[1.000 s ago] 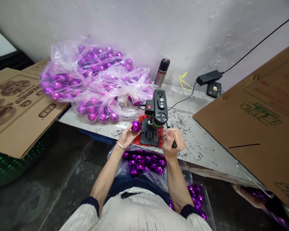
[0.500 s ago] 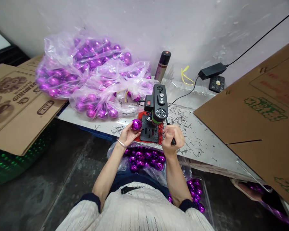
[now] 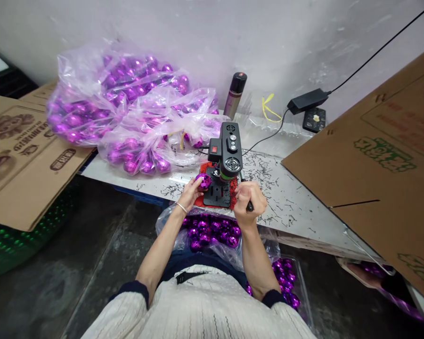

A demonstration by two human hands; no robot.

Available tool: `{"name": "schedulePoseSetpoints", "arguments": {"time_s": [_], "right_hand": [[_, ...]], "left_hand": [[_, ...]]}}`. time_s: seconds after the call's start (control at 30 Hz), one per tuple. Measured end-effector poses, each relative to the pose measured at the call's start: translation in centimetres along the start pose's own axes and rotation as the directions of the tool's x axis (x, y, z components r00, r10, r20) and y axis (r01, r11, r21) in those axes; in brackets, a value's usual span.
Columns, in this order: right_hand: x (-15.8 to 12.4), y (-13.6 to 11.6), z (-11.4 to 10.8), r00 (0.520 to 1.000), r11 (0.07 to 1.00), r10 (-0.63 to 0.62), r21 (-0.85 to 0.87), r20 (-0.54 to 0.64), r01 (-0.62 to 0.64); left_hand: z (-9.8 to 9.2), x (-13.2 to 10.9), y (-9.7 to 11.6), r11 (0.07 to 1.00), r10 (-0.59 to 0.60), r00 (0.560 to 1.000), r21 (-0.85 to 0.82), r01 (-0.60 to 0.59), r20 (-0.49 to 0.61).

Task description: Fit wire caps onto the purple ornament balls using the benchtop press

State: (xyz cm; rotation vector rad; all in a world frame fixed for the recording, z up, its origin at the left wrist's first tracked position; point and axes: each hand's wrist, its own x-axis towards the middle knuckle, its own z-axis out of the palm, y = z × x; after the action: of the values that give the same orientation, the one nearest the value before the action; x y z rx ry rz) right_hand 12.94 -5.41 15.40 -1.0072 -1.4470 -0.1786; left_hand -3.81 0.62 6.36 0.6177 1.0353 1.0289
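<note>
My left hand point(image 3: 191, 192) is closed round a shiny purple faceted ball point(image 3: 202, 180) and holds it at the left side of a small black bench drill point(image 3: 228, 153), over the drill's black base plate point(image 3: 217, 194). My right hand point(image 3: 249, 203) is fisted on the drill's black lever handle point(image 3: 249, 206) at the machine's right. A red mat point(image 3: 199, 199) lies under the base plate. A clear bag of purple balls point(image 3: 212, 231) rests on my lap just below both hands.
Large clear bags of purple balls point(image 3: 127, 113) fill the bench's back left. A spray can point(image 3: 234, 93) and a power adapter point(image 3: 305, 100) stand by the wall. Cardboard sheets lie at the left point(image 3: 24, 155) and right point(image 3: 381, 174). Metal shavings point(image 3: 279, 207) litter the bench.
My left hand has brought the purple ball slightly right, closer in under the drill head. My right hand stays on the lever handle. The view has shifted a little.
</note>
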Motion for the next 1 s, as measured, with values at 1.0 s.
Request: {"name": "schedulePoseSetpoints", "arguments": {"time_s": [1.0], "right_hand": [[-1.9, 0.4, -0.3, 0.999, 1.000, 0.019, 0.000, 0.028, -0.019]], "left_hand": [[2.5, 0.8, -3.7, 0.668, 0.451, 0.869, 0.570, -0.479, 0.202]]}}
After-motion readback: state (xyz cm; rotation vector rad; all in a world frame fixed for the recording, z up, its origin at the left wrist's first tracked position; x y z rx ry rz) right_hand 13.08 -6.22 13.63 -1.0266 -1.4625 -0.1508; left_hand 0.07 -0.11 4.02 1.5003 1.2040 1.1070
